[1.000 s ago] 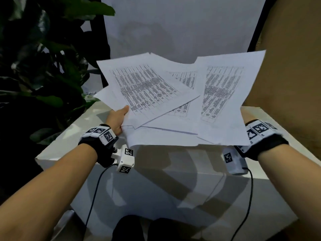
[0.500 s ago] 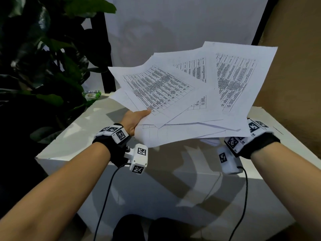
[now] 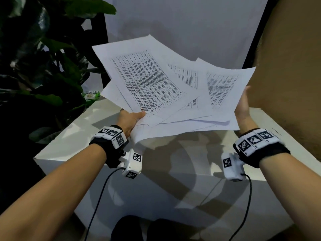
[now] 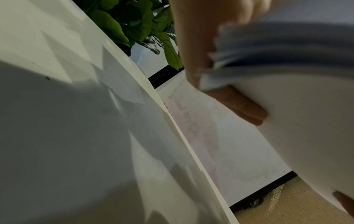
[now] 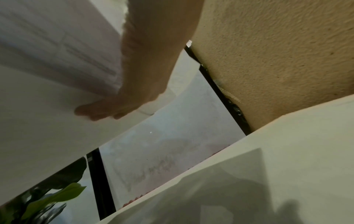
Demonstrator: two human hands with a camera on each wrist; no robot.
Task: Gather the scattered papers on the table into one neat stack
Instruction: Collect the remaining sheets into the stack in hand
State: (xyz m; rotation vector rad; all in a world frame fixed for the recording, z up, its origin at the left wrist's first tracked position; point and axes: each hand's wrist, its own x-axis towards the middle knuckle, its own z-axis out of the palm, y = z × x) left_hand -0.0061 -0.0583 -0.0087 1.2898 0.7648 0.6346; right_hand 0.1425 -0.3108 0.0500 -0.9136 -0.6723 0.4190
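A fanned bundle of printed white papers hangs in the air above the white table. My left hand grips its near left corner, thumb on top of the printed sheet. In the left wrist view its fingers lie under the papers. My right hand stands upright against the right edge of the fan. In the right wrist view its fingers bend round that edge under the papers. The sheets overlap crookedly, and no sheet shows on the visible part of the table.
A big leafy plant crowds the left side. A small green and white packet lies at the table's back left corner. A white board stands behind the table and a tan textured wall rises close on the right.
The fan of papers has swung: its left sheet now rises highest and the right side has dropped. My right hand has come out from under the sheets to their right edge.
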